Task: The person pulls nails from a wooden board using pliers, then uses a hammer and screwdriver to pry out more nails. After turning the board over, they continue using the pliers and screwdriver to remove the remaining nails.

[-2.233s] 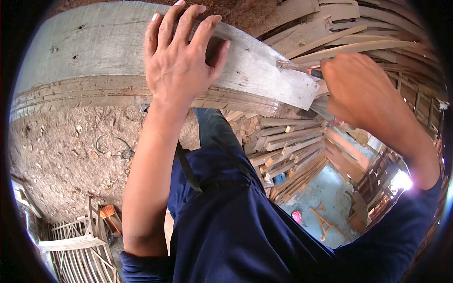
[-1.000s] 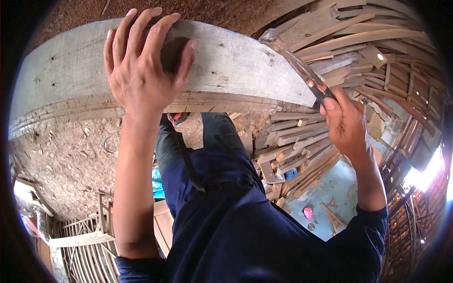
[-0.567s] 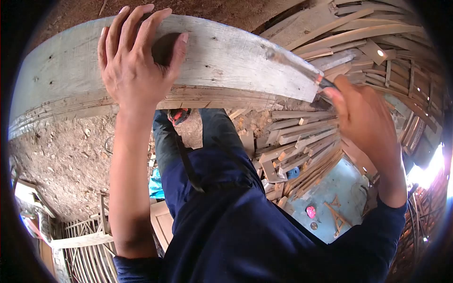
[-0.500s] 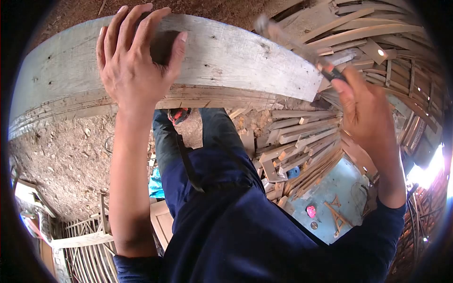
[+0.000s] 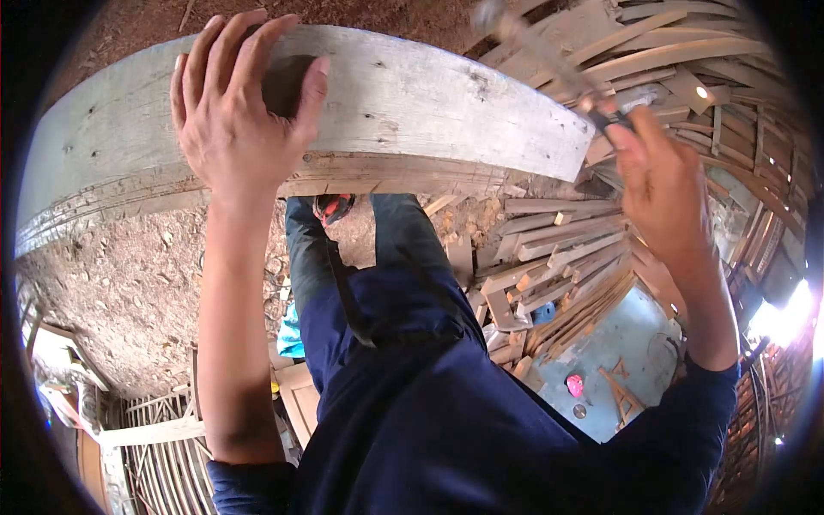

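I note the hammer (image 5: 549,62) blurred, its head's shape unreadable; the right hand (image 5: 668,184) covers its grip's end. The left hand (image 5: 243,129) hides part of the board (image 5: 421,99). The board partly hides a red item (image 5: 338,205). I cannot identify the small pink object (image 5: 574,385).

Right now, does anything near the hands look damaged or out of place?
Yes: the pale board under the left hand has several small dark pits or marks, so its face looks worn. Their depth is unclear.
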Demonstrator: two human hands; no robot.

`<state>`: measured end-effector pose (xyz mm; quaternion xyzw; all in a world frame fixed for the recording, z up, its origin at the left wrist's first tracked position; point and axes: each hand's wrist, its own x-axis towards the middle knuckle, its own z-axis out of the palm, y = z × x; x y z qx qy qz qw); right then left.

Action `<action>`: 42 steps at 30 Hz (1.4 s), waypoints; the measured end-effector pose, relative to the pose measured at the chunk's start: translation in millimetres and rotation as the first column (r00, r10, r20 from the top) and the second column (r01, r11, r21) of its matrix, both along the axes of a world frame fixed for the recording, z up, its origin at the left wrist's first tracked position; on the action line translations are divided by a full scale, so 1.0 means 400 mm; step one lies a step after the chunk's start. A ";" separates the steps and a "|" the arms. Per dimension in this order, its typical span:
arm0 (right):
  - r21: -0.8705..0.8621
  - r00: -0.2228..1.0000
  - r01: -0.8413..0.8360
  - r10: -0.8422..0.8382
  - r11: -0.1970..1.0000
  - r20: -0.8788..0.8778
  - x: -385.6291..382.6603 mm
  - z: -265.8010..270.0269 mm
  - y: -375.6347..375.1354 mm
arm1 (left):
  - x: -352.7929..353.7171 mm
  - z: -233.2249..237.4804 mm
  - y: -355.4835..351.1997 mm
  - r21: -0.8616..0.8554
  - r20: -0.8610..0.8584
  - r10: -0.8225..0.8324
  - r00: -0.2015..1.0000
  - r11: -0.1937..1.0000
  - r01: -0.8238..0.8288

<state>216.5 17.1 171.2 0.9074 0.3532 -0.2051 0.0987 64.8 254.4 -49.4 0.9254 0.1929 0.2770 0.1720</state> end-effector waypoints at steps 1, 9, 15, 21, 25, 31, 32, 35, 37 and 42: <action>-0.002 1.000 0.004 -0.004 1.000 -0.004 -0.001 -0.015 -0.018 | 0.003 -0.001 -0.003 -0.005 0.017 -0.008 1.000 1.000 0.008; 0.138 0.979 0.199 -0.190 0.970 -0.070 -0.072 -0.115 -0.127 | -0.010 -0.004 0.005 -0.012 -0.075 -0.014 0.997 1.000 0.013; 0.391 0.900 0.436 -0.396 0.810 -0.183 -0.118 -0.138 -0.132 | -0.001 -0.011 0.017 0.003 -0.045 -0.039 0.998 0.999 0.039; 0.279 0.904 0.427 -0.408 0.860 -0.128 -0.155 -0.222 -0.185 | 0.001 -0.014 0.014 0.026 -0.058 -0.031 0.998 0.999 0.032; 0.341 0.889 0.453 -0.444 0.823 -0.109 -0.187 -0.212 -0.164 | 0.005 -0.013 0.010 0.020 -0.045 -0.038 0.998 0.999 0.039; 0.601 0.857 0.474 -0.493 0.644 -0.149 -0.194 -0.216 -0.186 | 0.000 -0.008 0.005 0.032 -0.095 -0.059 0.994 0.998 0.062; 0.608 0.858 0.473 -0.490 0.638 -0.154 -0.179 -0.236 -0.188 | 0.004 -0.011 0.009 0.036 -0.068 -0.050 0.996 0.998 0.052; 0.176 0.967 0.248 -0.253 0.953 0.007 -0.159 -0.235 -0.176 | 0.002 -0.004 0.015 0.024 -0.107 -0.074 0.992 0.997 0.076; 0.365 0.954 0.280 -0.299 0.888 -0.005 -0.145 -0.230 -0.176 | 0.007 -0.010 0.019 0.040 -0.097 -0.059 0.994 0.997 0.063; 0.281 0.979 0.190 -0.202 0.941 0.015 -0.137 -0.254 -0.195 | 0.004 0.005 0.010 0.023 -0.124 -0.064 0.990 0.997 0.067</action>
